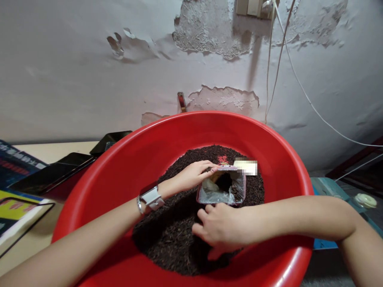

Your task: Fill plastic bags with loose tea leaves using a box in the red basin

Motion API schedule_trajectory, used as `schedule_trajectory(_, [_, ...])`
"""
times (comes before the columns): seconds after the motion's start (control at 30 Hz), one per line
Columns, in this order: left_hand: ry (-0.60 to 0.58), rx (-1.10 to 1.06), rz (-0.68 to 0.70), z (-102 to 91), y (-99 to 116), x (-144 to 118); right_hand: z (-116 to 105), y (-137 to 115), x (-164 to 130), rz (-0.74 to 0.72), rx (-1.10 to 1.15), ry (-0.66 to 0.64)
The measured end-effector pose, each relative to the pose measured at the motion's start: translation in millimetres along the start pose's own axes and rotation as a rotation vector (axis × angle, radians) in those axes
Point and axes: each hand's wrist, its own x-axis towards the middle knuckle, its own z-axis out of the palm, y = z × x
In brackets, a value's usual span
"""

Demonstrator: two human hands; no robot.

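Filling the middle of the frame, our red basin (167,143) holds a heap of dark loose tea leaves (176,235). A small open pouch (223,187) with a clear lining sits on the heap, right of centre. Our left hand (194,174) pinches the pouch's upper rim, grip closed on it. Our right hand (220,229) lies just below the pouch with fingers curled loosely into the leaves, clasping nothing we can see. At the left edge, dark tablets (56,173) lie on the tabletop (54,150).
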Motion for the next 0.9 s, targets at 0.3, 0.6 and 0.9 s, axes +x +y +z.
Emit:
schedule_trajectory(0.3, [-0.005, 0.023, -0.010, -0.1, 0, -1, 64, -1, 24, 0.052, 0.074, -0.395])
schedule_trajectory(0.6, [-0.009, 0.024, -0.011, -0.3, 1, -1, 58, 5, 23, -0.051, 0.002, -0.279])
schedule_trajectory(0.9, [-0.014, 0.042, -0.008, -0.4, 1, -1, 54, 8, 21, -0.081, 0.089, -0.277])
